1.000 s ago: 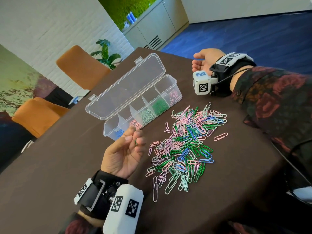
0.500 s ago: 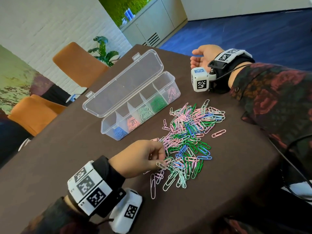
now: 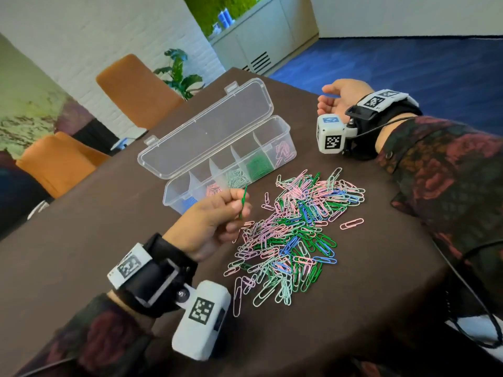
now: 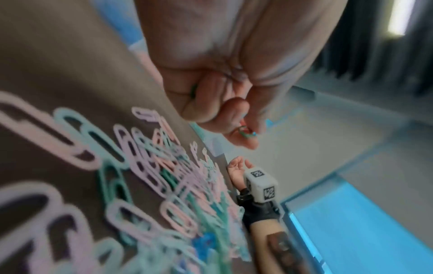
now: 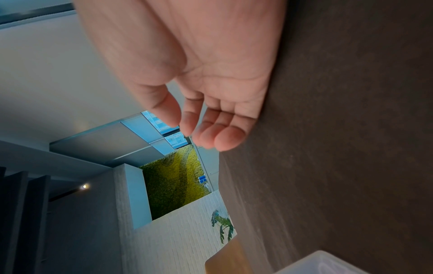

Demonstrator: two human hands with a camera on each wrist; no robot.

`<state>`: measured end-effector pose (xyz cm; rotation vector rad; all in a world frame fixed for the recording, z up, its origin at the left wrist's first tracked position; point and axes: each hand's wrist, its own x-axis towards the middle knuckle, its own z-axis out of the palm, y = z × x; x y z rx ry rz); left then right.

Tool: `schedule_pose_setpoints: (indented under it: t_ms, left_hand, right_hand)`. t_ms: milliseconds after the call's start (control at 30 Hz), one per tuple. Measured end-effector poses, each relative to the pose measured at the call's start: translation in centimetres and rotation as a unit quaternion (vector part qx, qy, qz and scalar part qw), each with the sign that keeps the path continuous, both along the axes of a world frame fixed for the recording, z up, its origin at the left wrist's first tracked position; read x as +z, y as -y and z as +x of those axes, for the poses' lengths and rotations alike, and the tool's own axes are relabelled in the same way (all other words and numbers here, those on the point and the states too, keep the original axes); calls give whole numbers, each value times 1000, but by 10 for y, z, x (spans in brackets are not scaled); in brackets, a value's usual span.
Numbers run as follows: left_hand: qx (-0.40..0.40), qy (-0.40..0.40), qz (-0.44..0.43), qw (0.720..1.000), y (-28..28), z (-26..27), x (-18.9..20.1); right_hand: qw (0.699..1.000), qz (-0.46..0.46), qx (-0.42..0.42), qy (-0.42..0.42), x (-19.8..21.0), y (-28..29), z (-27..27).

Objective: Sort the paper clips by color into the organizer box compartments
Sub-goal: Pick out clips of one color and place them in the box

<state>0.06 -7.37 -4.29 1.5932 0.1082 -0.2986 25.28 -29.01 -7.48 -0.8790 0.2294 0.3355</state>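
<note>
A pile of pink, green, mint and blue paper clips (image 3: 296, 232) lies spread on the brown table (image 3: 81, 240). Behind it stands a clear organizer box (image 3: 283, 133) with its lid open; its compartments hold blue, pink, mint, dark green and pink clips. My left hand (image 3: 217, 221) hovers between box and pile, pinching a dark green paper clip (image 3: 243, 201) upright; the clip (image 4: 247, 133) shows at my fingertips in the left wrist view. My right hand (image 3: 340, 96) rests palm up on the table to the right of the box, fingers loosely curled, holding nothing (image 5: 201, 118).
Two orange chairs (image 3: 136, 88) stand beyond the table's far-left edge, with a potted plant (image 3: 179, 72) behind them. A single pink clip (image 3: 351, 223) lies apart, right of the pile. The table's edge runs close on the right, beside my sleeve (image 3: 449, 186).
My left hand dipped down to the pile's left edge, then rose again toward the box with a dark green clip pinched upright. The right hand stayed where it was.
</note>
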Motion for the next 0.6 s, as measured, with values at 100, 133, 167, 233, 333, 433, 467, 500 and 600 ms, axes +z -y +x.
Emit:
schedule_pose_setpoints:
  t_ms: [100,133,167,233,333,433,467,500,600]
  left_hand:
    - [-10,-36,-197,980,5,2,-1]
    - [-23,-42,-240,970,8,3,-2]
    - [-37,-45,-264,963,11,3,-3]
    - [-59,-46,-266,961,17,4,-6]
    - [-86,-44,-245,965,28,4,-10]
    - [-95,-7,-203,975,28,7,-13]
    - [-97,13,-177,979,27,9,-13]
    - [-98,33,-137,985,26,10,-13]
    - [-102,71,61,990,21,8,-10]
  right_hand:
    - [1000,-3,5,3,0,0,-1]
    - [1000,-5,6,4,1,0,-1]
    - [1000,-7,5,6,1,0,-2]
    - [1000,-7,2,7,1,0,-2]
    - [1000,-6,3,5,1,1,-2]
    - [1000,-7,1,4,1,2,-1]
    - [1000,-7,-1,5,1,2,-1]
    - [1000,-7,-2,6,1,2,-1]
    - [1000,-5,-5,8,1,1,-2]
